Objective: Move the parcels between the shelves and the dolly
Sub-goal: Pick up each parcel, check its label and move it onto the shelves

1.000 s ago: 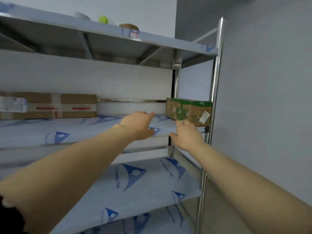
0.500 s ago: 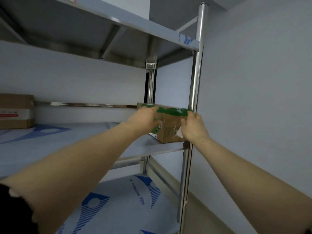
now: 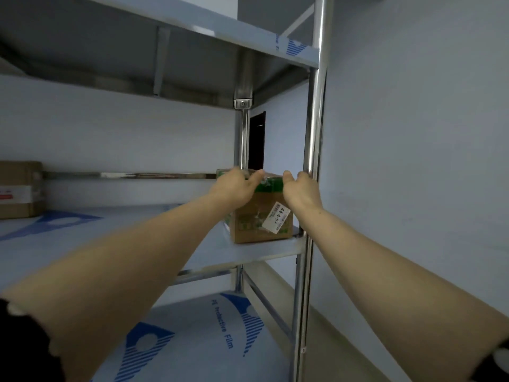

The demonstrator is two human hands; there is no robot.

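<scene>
Left hand (image 3: 234,187), right hand (image 3: 300,192) gripping parcel (image 3: 256,224), its top edge mostly covered

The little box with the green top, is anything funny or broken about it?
Nothing looks broken. The small box sits right at the front corner of the shelf, and its white label is stuck on crooked. The left hand and right hand grip its top.

The parcel (image 3: 256,227) under my fingers (image 3: 237,175) is brown cardboard, dull and a bit scuffed, with shiny green tape (image 3: 268,187) on top and a white paper label (image 3: 276,220). The shelf (image 3: 110,238) is metal under smooth plastic film. The post (image 3: 316,106) is shiny, smooth metal.
</scene>
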